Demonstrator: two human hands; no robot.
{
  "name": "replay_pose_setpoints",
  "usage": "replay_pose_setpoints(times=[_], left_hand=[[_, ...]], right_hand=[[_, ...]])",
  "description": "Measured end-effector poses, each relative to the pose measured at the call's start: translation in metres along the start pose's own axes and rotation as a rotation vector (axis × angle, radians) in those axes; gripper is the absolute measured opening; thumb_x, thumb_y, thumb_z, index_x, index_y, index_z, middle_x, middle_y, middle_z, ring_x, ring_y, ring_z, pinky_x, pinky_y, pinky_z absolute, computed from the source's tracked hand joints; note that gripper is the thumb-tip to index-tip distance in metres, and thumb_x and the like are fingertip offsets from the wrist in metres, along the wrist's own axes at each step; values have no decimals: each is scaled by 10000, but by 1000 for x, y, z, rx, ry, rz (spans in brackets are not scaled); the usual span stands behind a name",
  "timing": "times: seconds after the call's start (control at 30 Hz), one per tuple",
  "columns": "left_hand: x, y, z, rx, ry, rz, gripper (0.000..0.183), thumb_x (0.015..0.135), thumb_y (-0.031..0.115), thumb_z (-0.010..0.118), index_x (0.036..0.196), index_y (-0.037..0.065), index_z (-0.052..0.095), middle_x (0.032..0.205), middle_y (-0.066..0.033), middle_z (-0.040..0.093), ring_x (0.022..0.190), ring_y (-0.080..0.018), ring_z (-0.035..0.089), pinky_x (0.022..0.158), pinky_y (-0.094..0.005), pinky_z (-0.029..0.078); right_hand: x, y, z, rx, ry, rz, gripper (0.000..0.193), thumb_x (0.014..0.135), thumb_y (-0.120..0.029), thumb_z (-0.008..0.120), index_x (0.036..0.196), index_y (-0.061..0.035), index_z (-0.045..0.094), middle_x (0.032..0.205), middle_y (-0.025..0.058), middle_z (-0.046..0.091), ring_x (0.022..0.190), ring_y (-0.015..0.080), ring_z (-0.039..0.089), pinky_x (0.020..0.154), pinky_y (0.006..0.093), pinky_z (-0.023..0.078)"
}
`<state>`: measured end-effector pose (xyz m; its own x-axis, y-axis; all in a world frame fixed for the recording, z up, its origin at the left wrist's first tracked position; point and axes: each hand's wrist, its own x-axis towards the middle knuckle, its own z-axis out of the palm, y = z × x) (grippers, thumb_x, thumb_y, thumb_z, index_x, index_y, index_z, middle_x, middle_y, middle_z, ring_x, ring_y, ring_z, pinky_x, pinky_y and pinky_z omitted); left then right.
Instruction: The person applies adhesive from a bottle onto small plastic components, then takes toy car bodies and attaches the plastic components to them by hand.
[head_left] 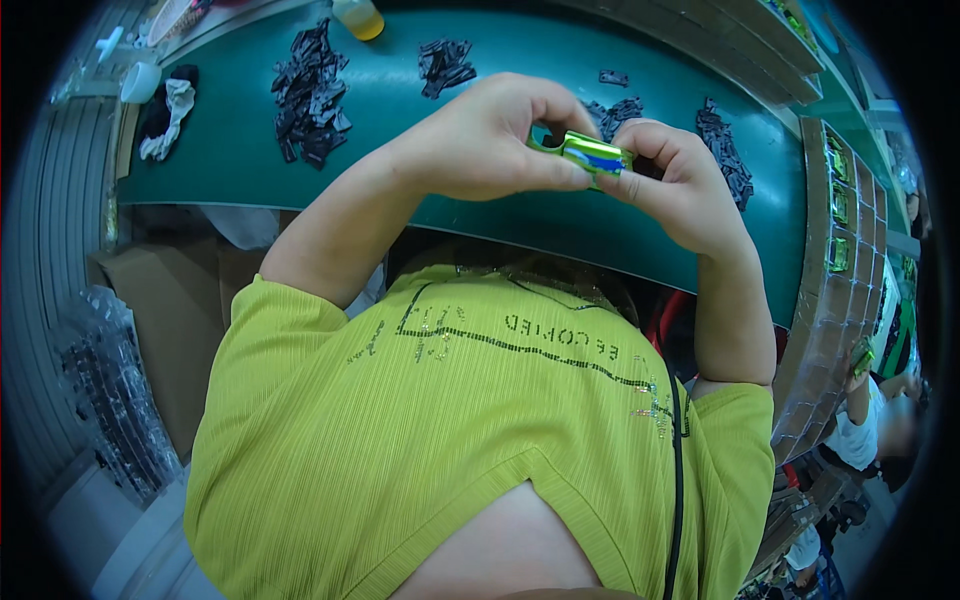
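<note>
Above the table's near edge, my left hand (490, 140) and my right hand (680, 185) come together on a small, shiny green part (590, 153). Its glossy face has a blue patch, and its exact kind cannot be made out. My left thumb and fingers close on its left end, while the right thumb and fingers pinch the right end. Just beyond it lies a heap of small black plastic pieces (617, 115), partly hidden by my hands.
More black pieces lie in a large heap (312, 90), a small heap (445, 66) and a right-hand heap (725, 150) on the green table (220, 120). A bottle of yellow liquid (358, 18) stands behind. At right, a divided box (815, 270) holds green parts; a person (858, 430) is beyond.
</note>
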<state>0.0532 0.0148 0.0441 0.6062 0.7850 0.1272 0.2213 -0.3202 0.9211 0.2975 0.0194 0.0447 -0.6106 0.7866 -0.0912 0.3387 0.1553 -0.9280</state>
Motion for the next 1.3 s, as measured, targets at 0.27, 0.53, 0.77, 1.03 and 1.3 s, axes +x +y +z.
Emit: replay_pose_setpoints(times=[0.27,0.53,0.77,1.03,1.3], left_hand=[[33,-4,-2,-580,-82,-302,568,803,95,807,1301,5,548,856,-69,672,745,-92,642,703,-223,518],[44,-14,6,-874,6,-315,558,883,98,714,1368,-33,473,849,-98,681,725,-137,673,720,-260,560],[44,-28,7,-1064,21,-442,550,945,70,601,1432,-70,388,819,-81,658,693,-98,658,705,-220,547],[41,-43,5,-1328,-66,-396,527,967,72,561,1437,-74,373,808,-73,648,675,-88,653,690,-209,543],[38,-33,9,-1296,-25,-463,517,977,86,551,1441,-62,375,821,-91,651,666,-102,668,700,-209,549]], right_hand=[[14,3,-12,-141,291,-363,160,822,-76,772,959,-35,701,897,40,663,744,115,607,645,235,492],[26,15,-32,-287,338,-478,83,799,-66,768,863,-26,732,800,66,688,687,154,650,606,252,502],[34,35,-20,-53,315,-296,90,813,-48,757,897,-20,742,800,43,683,716,104,649,639,222,501],[29,40,-16,234,289,-253,150,871,-11,715,1018,19,710,890,49,679,791,103,680,714,213,537],[26,41,-18,48,327,-375,98,822,41,720,918,25,710,820,73,671,679,95,635,615,205,487]])
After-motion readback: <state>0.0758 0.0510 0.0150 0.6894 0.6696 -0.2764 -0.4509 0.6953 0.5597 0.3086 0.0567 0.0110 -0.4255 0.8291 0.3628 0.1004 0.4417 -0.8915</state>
